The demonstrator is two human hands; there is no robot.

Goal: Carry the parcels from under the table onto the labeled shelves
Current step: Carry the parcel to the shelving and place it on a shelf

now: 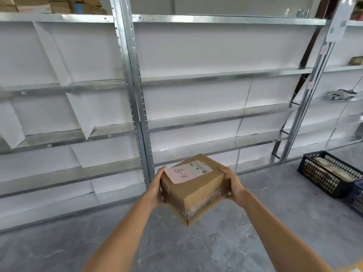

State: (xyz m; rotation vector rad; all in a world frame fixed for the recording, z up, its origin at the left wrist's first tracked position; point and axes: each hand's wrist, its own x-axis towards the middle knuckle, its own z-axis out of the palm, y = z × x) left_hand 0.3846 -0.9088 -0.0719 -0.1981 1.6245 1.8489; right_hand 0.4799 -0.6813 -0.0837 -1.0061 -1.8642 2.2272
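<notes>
A brown cardboard parcel (196, 187) with a pink-white label and handwriting on top is held in front of me, above the grey floor. My left hand (157, 187) grips its left side and my right hand (232, 185) grips its right side. Behind it stand metal shelves (216, 75) with white backing, several tiers high, bare in the middle bay. Small tags sit on the left bay's shelf edges (23, 93).
A black plastic crate (330, 173) with flat packets stands on the floor at right, a blue crate (356, 201) beside it. Cardboard boxes (49, 4) sit on the top left shelf. The right bay holds a grey bag (342, 94). Steel uprights (135, 95) divide the bays.
</notes>
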